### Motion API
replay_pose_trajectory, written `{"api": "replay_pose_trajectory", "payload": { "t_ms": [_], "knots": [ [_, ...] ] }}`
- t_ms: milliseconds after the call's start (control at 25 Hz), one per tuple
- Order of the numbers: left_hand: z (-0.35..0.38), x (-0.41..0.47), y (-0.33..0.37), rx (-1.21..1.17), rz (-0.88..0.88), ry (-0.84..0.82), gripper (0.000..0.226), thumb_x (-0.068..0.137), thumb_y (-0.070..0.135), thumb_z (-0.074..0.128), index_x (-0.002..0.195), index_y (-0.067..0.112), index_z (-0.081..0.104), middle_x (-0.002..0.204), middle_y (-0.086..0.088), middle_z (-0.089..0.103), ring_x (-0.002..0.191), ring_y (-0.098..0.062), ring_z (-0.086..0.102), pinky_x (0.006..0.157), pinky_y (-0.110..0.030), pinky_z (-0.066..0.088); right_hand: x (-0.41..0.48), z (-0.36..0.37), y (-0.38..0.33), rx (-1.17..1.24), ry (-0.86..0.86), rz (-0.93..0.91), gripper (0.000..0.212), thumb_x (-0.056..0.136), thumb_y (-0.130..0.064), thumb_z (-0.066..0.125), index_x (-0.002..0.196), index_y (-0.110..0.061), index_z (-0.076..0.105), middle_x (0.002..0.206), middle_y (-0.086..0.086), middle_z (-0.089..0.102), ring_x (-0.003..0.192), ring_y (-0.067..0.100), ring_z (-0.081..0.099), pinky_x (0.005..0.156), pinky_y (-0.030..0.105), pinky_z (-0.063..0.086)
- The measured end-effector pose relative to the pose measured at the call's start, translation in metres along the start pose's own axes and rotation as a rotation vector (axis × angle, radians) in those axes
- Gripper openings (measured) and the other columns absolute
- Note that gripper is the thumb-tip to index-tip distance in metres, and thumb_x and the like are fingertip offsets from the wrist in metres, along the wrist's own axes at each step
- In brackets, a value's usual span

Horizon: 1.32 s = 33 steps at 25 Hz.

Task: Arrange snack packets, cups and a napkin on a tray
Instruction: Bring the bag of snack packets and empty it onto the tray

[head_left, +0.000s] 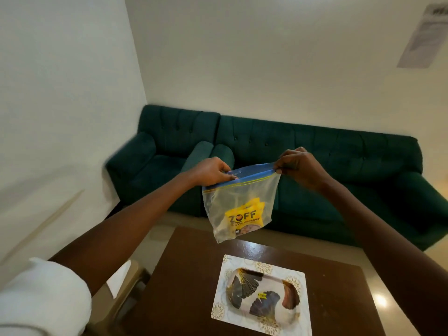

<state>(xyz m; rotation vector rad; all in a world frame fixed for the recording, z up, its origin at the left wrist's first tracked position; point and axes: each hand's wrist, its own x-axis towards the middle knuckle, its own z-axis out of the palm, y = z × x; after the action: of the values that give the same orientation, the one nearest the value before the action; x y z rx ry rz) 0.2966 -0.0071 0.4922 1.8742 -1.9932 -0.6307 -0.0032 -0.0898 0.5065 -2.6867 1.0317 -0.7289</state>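
Rolled white sleeve (41,299) sits at the lower left, on the left arm that reaches forward over the dark brown table (184,287). Left hand (209,172) pinches the left end of the blue zip strip of a clear zip bag (242,197), and the right hand (299,169) pinches the right end of the same strip, so the bag hangs in the air between them, above the table's far edge. Yellow snack packets (242,218) printed ZOFF lie at the bottom of the bag. On the table, towards its near right part, a tray (263,297) with dark fan-leaf patterns and a yellow sticker rests on a white gold-patterned mat (228,263). Beyond the table's far edge stands a dark green sofa (315,146) against white walls.
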Motion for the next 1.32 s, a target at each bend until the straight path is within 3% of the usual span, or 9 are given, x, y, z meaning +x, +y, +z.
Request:
{"api": "replay_pose_trajectory", "payload": {
  "t_ms": [80, 200, 320, 480, 640, 760, 960, 1120, 1320],
  "knots": [
    [0.029, 0.004, -0.003, 0.029, -0.031, 0.072, 0.035, 0.09, 0.049, 0.072, 0.061, 0.03, 0.069, 0.052, 0.013, 0.061, 0.053, -0.005, 0.053, 0.057, -0.027, 0.04, -0.02, 0.014, 0.003, -0.006, -0.05, 0.008, 0.013, 0.085, -0.015, 0.083, 0.098, -0.018, 0.084, 0.105, -0.006, 0.074, 0.098, 0.022, 0.054, 0.085, 0.039, 0.045],
    [0.066, 0.007, -0.013, -0.032, -0.109, 0.088, 0.033, 0.094, 0.043, 0.068, 0.076, 0.017, 0.076, 0.059, 0.004, 0.065, 0.057, -0.013, 0.057, 0.06, -0.031, 0.043, -0.059, 0.036, 0.012, 0.012, -0.138, 0.03, 0.014, 0.086, -0.01, 0.081, 0.096, -0.02, 0.081, 0.099, -0.012, 0.071, 0.089, 0.013, 0.058, 0.084, 0.04, 0.052],
    [0.099, 0.008, -0.014, -0.114, -0.138, 0.023, 0.03, 0.097, 0.032, 0.065, 0.075, 0.012, 0.07, 0.059, -0.003, 0.063, 0.056, -0.015, 0.058, 0.063, -0.031, 0.046, -0.093, 0.073, 0.009, 0.027, -0.342, 0.085, 0.035, 0.086, 0.001, 0.076, 0.11, -0.024, 0.077, 0.104, -0.008, 0.074, 0.091, 0.008, 0.063, 0.083, 0.039, 0.059],
    [0.144, 0.005, -0.005, -0.153, -0.19, -0.004, 0.023, 0.097, 0.028, 0.063, 0.081, 0.012, 0.068, 0.062, -0.004, 0.064, 0.059, -0.021, 0.062, 0.064, -0.034, 0.049, -0.126, 0.14, -0.024, -0.155, -0.563, 0.045, 0.055, 0.087, -0.009, 0.067, 0.133, -0.038, 0.061, 0.124, -0.012, 0.067, 0.104, 0.015, 0.049, 0.082, 0.033, 0.041],
    [0.154, -0.002, -0.006, -0.142, -0.26, 0.087, 0.023, 0.096, 0.032, 0.059, 0.085, 0.015, 0.069, 0.075, -0.006, 0.07, 0.075, -0.025, 0.069, 0.073, -0.042, 0.057, -0.137, 0.174, -0.049, -0.265, -0.455, 0.006, 0.05, 0.085, -0.025, 0.066, 0.135, -0.029, 0.063, 0.123, -0.003, 0.067, 0.103, 0.022, 0.052, 0.081, 0.035, 0.039],
    [0.154, -0.008, -0.009, -0.057, -0.233, 0.108, 0.031, 0.1, 0.041, 0.053, 0.087, 0.018, 0.069, 0.081, -0.005, 0.07, 0.079, -0.024, 0.068, 0.073, -0.042, 0.055, -0.132, 0.176, -0.06, -0.206, -0.349, 0.011, 0.048, 0.088, -0.035, 0.065, 0.136, -0.026, 0.063, 0.118, -0.003, 0.068, 0.1, 0.021, 0.053, 0.081, 0.036, 0.041],
    [0.17, -0.021, -0.018, -0.002, -0.249, 0.142, 0.037, 0.105, 0.043, 0.045, 0.085, 0.016, 0.06, 0.078, -0.002, 0.064, 0.076, -0.025, 0.065, 0.058, -0.032, 0.045, -0.144, 0.179, -0.065, -0.111, -0.308, -0.1, 0.029, 0.101, -0.014, 0.056, 0.123, -0.022, 0.074, 0.105, 0.0, 0.071, 0.091, 0.021, 0.067, 0.065, 0.029, 0.04],
    [0.175, -0.023, -0.02, 0.018, -0.376, 0.172, 0.036, 0.107, 0.042, 0.042, 0.107, 0.014, 0.064, 0.107, -0.012, 0.07, 0.1, -0.035, 0.067, 0.086, -0.045, 0.056, -0.18, 0.184, -0.059, -0.114, -0.311, -0.07, 0.031, 0.096, -0.011, 0.065, 0.118, -0.028, 0.077, 0.111, -0.006, 0.072, 0.099, 0.02, 0.068, 0.061, 0.031, 0.048],
    [0.18, -0.025, -0.023, 0.047, -0.423, 0.182, 0.036, 0.108, 0.038, 0.041, 0.114, 0.011, 0.064, 0.113, -0.014, 0.07, 0.105, -0.037, 0.066, 0.088, -0.046, 0.056, -0.204, 0.187, -0.048, -0.097, -0.351, -0.01, 0.026, 0.099, -0.016, 0.064, 0.118, -0.028, 0.078, 0.106, -0.004, 0.073, 0.092, 0.022, 0.067, 0.063, 0.034, 0.05]
  ]
}}
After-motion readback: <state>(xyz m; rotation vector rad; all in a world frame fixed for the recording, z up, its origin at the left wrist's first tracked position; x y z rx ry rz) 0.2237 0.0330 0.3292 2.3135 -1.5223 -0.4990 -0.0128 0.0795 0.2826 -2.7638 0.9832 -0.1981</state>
